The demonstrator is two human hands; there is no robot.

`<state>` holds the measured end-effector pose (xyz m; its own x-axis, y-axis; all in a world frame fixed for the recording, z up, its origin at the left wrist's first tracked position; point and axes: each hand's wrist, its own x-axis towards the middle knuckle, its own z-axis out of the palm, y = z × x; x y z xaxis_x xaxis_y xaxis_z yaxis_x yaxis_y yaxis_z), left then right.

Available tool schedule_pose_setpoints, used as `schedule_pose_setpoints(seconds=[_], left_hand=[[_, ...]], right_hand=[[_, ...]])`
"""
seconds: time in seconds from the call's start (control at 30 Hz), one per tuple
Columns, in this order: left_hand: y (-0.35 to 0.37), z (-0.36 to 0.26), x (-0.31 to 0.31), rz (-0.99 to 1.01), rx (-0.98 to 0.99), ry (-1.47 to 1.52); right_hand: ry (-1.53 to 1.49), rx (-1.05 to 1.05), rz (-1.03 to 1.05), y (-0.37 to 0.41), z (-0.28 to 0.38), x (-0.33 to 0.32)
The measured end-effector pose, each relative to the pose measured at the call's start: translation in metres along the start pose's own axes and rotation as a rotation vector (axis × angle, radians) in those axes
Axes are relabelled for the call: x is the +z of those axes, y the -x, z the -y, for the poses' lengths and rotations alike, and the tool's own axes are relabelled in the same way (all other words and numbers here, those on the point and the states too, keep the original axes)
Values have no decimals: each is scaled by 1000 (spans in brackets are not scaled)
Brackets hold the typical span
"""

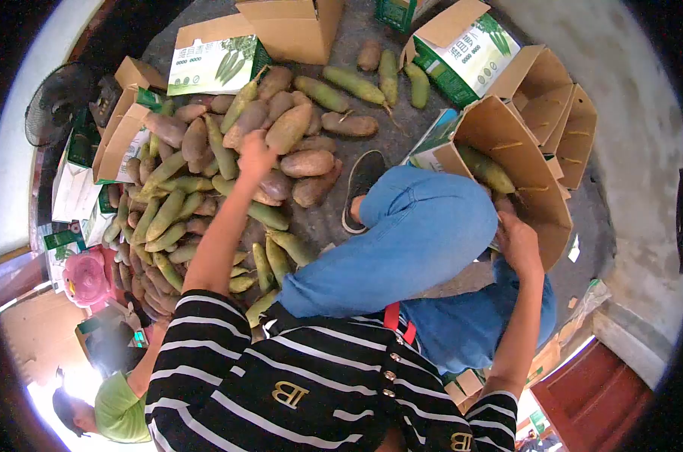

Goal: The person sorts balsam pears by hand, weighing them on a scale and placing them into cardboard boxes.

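Observation:
My left hand reaches into a heap of large radishes, its fingers closed on a brown, oblong radish. More brown radishes and green radishes lie around it. My right hand is at the near side of an open cardboard box beside my knee. Its fingers are curled, and whatever they grip there is hidden. Inside that box a green radish shows, with something reddish just above my right fingers.
Printed green-and-white cartons stand behind the heap and at the back right. Nested open boxes sit at right. A fan and a pink basin-like object are at left. Another person in green works at lower left.

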<state>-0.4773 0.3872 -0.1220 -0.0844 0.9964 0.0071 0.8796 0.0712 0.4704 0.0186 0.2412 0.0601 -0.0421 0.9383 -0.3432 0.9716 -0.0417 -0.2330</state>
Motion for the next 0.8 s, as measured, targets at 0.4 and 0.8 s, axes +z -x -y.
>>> schedule_pose_setpoints(seconds=[0.4,0.8], left_hand=[[-60,165,25,117,-172,-275],[-48,84,6,234,-405,-353]], right_hand=[[27,-18,15,-1,-4,-1],[39,-58,-37,-2,-10,4]])
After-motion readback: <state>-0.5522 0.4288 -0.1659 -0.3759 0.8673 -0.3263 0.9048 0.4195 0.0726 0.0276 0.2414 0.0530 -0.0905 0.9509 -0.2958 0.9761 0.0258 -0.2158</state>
